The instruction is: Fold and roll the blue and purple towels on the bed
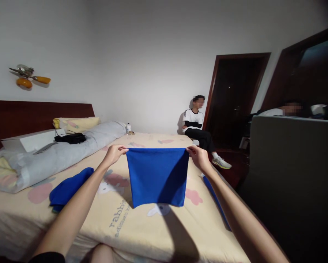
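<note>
A blue cloth (155,175) hangs spread out above the bed, its top edge pulled straight between my hands. My left hand (115,154) pinches its upper left corner, and my right hand (199,156) pinches the upper right one. The lower edge sags near the patterned bed sheet (98,223); whether it touches, I cannot tell. Beside my left forearm lies a crumpled blue cloth (67,188). Another blue cloth (215,201) is partly hidden behind my right forearm at the bed's right side.
A rolled grey quilt (70,157) lies along the headboard (37,113), with a white box (34,140) and a black item (70,137) on it. A white bottle (128,128) stands farther back. One person (193,118) sits at the far corner. A dark panel (290,175) rises at right.
</note>
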{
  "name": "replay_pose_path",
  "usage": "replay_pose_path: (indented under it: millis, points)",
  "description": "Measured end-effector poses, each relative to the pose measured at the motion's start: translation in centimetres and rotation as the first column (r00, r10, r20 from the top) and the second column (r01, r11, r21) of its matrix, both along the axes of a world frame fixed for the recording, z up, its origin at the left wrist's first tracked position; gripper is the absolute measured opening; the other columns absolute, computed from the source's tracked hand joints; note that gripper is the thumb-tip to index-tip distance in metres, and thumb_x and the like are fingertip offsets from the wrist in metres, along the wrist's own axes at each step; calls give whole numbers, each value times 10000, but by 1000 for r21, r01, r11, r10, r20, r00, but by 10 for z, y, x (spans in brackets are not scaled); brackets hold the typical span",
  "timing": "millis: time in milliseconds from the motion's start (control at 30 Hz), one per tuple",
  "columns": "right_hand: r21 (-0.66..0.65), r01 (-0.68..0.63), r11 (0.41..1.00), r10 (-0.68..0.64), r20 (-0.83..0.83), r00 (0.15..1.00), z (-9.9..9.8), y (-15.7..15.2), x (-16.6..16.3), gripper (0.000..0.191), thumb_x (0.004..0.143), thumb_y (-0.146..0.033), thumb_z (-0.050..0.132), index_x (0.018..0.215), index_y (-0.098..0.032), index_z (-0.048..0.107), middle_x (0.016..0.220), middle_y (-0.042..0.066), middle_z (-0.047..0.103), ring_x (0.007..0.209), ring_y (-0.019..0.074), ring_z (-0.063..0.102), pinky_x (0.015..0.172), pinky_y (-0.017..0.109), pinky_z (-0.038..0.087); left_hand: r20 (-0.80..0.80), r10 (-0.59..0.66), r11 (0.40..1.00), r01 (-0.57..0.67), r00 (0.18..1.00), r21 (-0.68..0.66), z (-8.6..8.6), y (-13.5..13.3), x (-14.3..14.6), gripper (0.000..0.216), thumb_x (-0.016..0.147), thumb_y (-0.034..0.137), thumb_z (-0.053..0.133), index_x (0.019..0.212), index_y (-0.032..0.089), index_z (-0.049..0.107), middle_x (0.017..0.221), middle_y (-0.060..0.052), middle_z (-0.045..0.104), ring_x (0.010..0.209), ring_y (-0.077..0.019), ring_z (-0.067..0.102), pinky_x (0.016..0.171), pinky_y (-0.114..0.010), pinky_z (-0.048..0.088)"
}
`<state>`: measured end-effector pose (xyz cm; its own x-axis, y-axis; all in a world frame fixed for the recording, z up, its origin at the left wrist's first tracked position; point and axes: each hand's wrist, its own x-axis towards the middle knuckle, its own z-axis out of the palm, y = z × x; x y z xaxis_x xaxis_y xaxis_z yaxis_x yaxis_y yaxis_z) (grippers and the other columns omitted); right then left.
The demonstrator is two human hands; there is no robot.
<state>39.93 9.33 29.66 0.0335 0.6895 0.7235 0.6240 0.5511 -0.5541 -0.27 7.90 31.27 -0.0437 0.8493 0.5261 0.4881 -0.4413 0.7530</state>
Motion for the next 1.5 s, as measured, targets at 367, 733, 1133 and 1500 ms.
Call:
replay_pose_path:
  millis: [367,733,1133,1500]
  points:
    - [-220,-162,962,152,-60,987,9,0,5,547,729,-707,578,734,-164,645,453,2,603,342,121,506,404,236,360,-56,-49,999,49,997,-11,-4,8,-4,300,732,475,632,676,180,637,476,46,578,456,-108,499,453,-197,348]
    - [-289,-275,917,163,-359,919,-15,62,-5,528,691,-683,641,770,-163,592,673,118,732,521,213,694,381,205,370,225,-10,983,50,974,-175,-29,65,15,354,826,535,593,837,191,512,594,-32,706,422,-141,652,375,-136,331]
    - [36,-70,997,78,-308,948,-26,96,-16,469,822,-632,491,846,-190,646,885,98,748,894,234,690,847,362,509,395,15,1000,-15,919,-4,-35,115,26,415,758,574,644,875,183,570,856,-85,739,837,-236,731,524,-248,558]
    - [-214,-167,962,157,-63,986,-185,-54,18,385,842,-556,547,805,-210,711,796,72,743,735,216,685,652,300,538,143,8,1000,-6,990,-14,-219,-46,6,297,709,508,713,693,212,728,686,-23,747,634,-187,685,581,-255,557]
